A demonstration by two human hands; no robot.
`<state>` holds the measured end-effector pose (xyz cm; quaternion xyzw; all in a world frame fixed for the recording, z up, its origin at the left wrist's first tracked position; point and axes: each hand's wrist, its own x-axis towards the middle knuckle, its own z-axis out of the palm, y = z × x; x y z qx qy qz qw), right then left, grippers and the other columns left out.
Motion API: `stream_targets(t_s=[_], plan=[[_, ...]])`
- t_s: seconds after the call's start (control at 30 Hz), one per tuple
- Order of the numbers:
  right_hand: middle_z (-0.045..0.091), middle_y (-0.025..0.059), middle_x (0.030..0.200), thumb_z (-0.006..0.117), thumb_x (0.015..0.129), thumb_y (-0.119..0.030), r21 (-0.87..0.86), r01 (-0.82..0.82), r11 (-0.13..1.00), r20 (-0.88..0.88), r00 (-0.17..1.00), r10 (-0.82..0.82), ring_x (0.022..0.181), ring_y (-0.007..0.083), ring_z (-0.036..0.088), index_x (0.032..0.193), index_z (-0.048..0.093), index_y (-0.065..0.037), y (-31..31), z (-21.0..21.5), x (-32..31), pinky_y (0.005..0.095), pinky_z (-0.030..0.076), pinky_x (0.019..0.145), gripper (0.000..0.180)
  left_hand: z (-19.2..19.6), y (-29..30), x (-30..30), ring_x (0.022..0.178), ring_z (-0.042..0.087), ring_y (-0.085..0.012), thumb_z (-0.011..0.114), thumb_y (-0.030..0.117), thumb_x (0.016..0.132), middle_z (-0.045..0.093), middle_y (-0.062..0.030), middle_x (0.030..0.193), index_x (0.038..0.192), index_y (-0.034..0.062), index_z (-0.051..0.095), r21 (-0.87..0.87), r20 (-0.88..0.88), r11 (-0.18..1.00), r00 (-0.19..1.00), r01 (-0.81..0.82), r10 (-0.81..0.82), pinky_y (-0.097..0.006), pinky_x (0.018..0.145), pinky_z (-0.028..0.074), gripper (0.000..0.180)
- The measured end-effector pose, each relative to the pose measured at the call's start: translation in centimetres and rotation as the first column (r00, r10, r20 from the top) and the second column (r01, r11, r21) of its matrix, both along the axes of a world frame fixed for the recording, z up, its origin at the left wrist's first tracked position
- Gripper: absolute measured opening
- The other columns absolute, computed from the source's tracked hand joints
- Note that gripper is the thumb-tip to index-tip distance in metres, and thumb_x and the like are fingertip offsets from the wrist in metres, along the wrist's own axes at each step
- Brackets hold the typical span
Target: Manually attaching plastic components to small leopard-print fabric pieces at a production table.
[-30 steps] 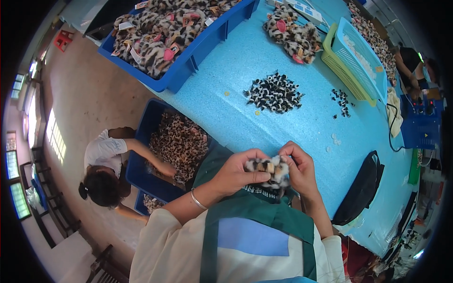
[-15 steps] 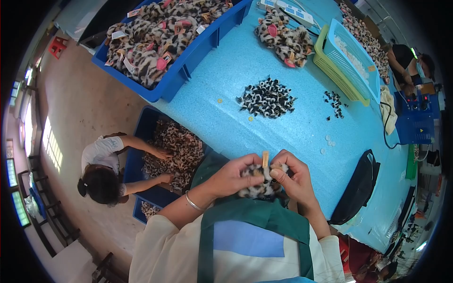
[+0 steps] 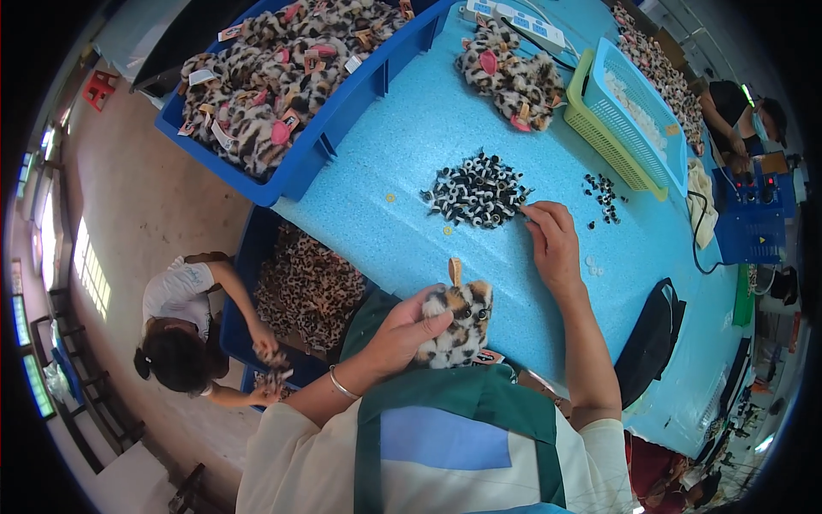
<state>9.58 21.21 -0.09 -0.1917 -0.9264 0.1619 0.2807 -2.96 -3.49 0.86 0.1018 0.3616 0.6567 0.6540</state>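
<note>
Low in front of my apron, my left hand (image 3: 401, 332) grips a leopard-spotted plush piece (image 3: 458, 343) with its thumb across the front. Small dark round eyes show on the plush, and a tan tag (image 3: 455, 272) sticks up from its top. My right hand (image 3: 556, 248) reaches forward over the blue table, its thumb and forefinger pinched at the right edge of a pile of small black-and-white plastic eyes (image 3: 478, 190). What lies between those fingertips is too small to make out.
A blue crate (image 3: 300, 167) of spotted plush stands at the far left. More plush pieces (image 3: 514, 73) lie beside stacked baskets (image 3: 612, 141). A few black parts (image 3: 604, 199) and a black bag (image 3: 652, 343) are to the right. At left, a co-worker (image 3: 184, 317) handles plush by a bin.
My right hand has left the plush and moved forward to the pile of eyes. My left hand now holds the plush alone, with its front showing. The co-worker's hands have moved nearer and lifted plush.
</note>
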Motion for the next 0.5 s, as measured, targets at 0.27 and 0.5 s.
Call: stream_targets(t_s=[0.27, 0.5], plan=[[0.057, 0.0121, 0.093, 0.062, 0.079, -0.001, -0.205, 0.056, 0.977, 0.238, 0.971, -0.006, 0.087, 0.0344, 0.054, 0.095, 0.058, -0.005, 0.7, 1.1, 0.1, 0.0401, 0.045, 0.078, 0.017, -0.8, -0.1, -0.2, 0.101, 0.057, -0.0131, 0.055, 0.016, 0.095, 0.058, -0.0064, 0.113, 0.127, -0.0020, 0.045, 0.019, 0.016, 0.998, 0.998, -0.058, 0.058, -0.029, 0.088, 0.048, 0.038], [0.056, 0.0123, 0.090, 0.063, 0.079, -0.003, -0.092, 0.024, 0.995, 0.241, 0.971, -0.001, 0.077, 0.0341, 0.052, 0.095, 0.057, -0.006, -0.2, 1.3, 0.5, 0.0416, 0.043, 0.071, 0.017, -0.6, 0.5, 0.2, 0.101, 0.058, -0.0149, 0.055, 0.017, 0.094, 0.058, -0.0076, 0.114, 0.126, -0.0026, 0.045, 0.012, 0.047, 0.999, 0.998, -0.043, 0.042, -0.030, 0.088, 0.048, 0.039]])
